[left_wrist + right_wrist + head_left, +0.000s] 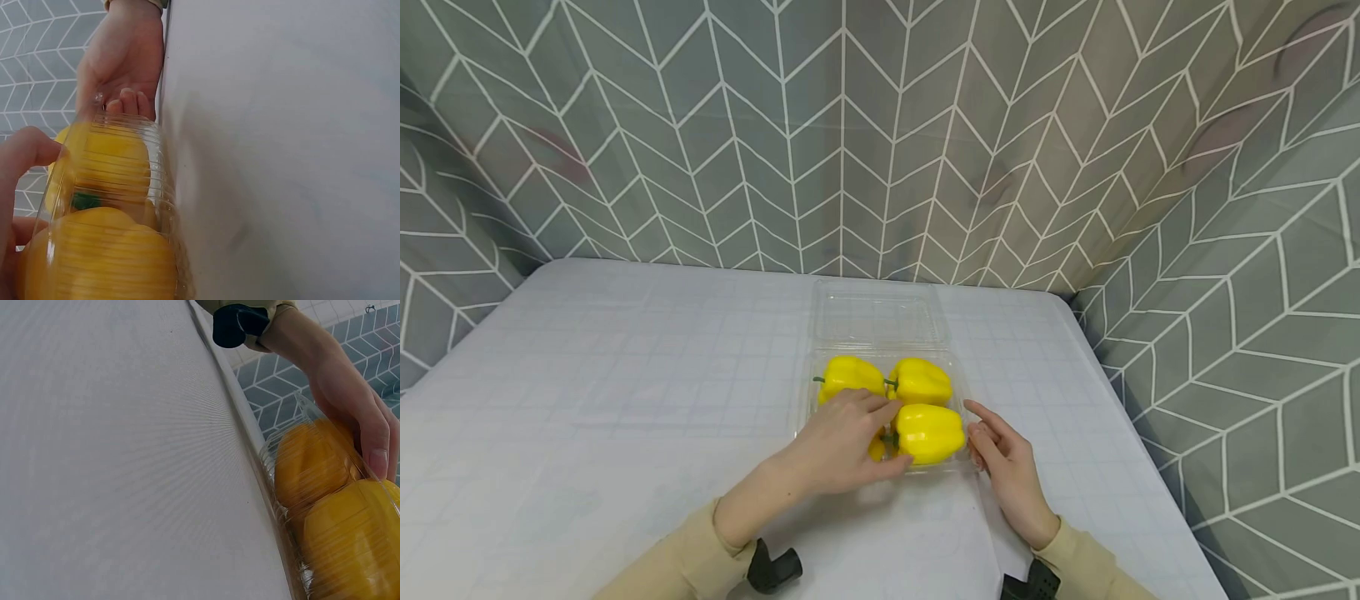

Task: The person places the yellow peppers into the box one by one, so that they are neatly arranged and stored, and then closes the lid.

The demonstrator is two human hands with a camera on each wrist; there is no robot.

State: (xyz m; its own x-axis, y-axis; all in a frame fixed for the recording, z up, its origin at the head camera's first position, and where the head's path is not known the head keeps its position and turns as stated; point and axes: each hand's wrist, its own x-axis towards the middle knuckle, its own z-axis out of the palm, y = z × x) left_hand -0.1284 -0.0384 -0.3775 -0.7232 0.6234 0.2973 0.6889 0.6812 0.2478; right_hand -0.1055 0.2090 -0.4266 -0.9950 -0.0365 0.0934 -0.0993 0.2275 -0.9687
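A clear plastic clamshell box (955, 360) holds several yellow bell peppers, among them the back left pepper (850, 375), back right pepper (923, 383) and front right pepper (932, 435). My left hand (842, 442) reaches over the box's front left, mostly hiding another pepper beneath it. Its thumb and forefinger lie on either side of the front right pepper's stem end. In the right wrist view, the left thumb (377, 459) touches the near pepper (356, 544). Beside the box's right end is my right hand (1011, 475), forefinger extended toward the rim, other fingers loosely bent.
The box's transparent lid (880, 318) lies folded back behind it. A white cloth covers the table (625, 367). Grey patterned curtains (850, 133) stand along the back and sides. Black wrist mounts (773, 568) sit below both forearms.
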